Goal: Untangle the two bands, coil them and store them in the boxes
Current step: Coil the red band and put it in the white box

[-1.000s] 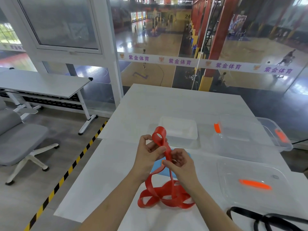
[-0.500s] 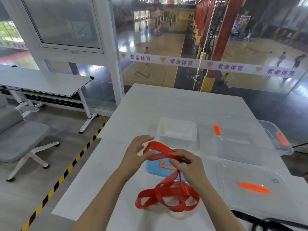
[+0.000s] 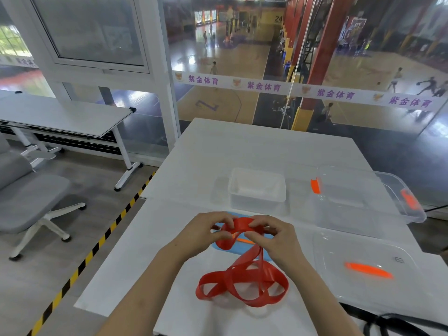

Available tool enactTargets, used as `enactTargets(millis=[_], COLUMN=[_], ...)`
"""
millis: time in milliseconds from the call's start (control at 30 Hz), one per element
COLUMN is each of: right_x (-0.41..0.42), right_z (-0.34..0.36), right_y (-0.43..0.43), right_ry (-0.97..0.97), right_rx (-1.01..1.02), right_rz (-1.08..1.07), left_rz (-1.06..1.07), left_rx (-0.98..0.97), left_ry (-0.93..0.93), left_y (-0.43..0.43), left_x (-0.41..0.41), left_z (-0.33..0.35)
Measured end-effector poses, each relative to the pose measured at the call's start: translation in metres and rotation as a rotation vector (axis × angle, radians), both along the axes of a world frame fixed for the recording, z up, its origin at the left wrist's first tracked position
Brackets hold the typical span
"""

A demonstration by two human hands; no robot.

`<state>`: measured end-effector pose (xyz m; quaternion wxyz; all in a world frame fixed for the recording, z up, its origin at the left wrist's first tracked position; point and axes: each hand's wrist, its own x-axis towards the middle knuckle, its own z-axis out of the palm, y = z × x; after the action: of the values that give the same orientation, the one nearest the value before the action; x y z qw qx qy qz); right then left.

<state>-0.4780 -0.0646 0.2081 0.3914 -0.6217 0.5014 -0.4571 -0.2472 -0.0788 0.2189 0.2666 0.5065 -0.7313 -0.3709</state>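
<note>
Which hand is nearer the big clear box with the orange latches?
Right. The right hand pinches the red band just left of the clear box; the left hand is farther left.

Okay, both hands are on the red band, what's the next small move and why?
Probably keep rolling the pinched end: both the left hand and right hand grip the red band above the blue lid, while most of it lies in loose loops on the table.

A small box (image 3: 257,187) is set mid-table (image 3: 242,146); a larger box (image 3: 358,197) lies toward the right edge, its lid (image 3: 363,267) placed nearer the front edge.
</note>
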Motion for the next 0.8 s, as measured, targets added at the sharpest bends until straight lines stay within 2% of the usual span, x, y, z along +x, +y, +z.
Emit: enactTargets(millis=[100,333,500,800], right_x=[-0.001,0.000,-0.001,0.003], right_z=[0.001,0.009,0.002,-0.016], right_y=[0.002,0.003,0.003,0.007], right_ry=[0.007,0.004,-0.023,-0.005], right_rx=[0.017,0.047,0.071,0.125], right_rz=[0.000,0.087,0.038,0.043], left_rz=[0.002,-0.005,0.114,0.214], left_rx=[0.083,0.148,0.186,0.158], left_ry=[0.013,0.056,0.291,0.512], left_y=[0.000,0.005,0.009,0.007], left_x=[-0.004,-0.015,-0.017,-0.013], left_z=[0.001,-0.006,-0.009,0.001])
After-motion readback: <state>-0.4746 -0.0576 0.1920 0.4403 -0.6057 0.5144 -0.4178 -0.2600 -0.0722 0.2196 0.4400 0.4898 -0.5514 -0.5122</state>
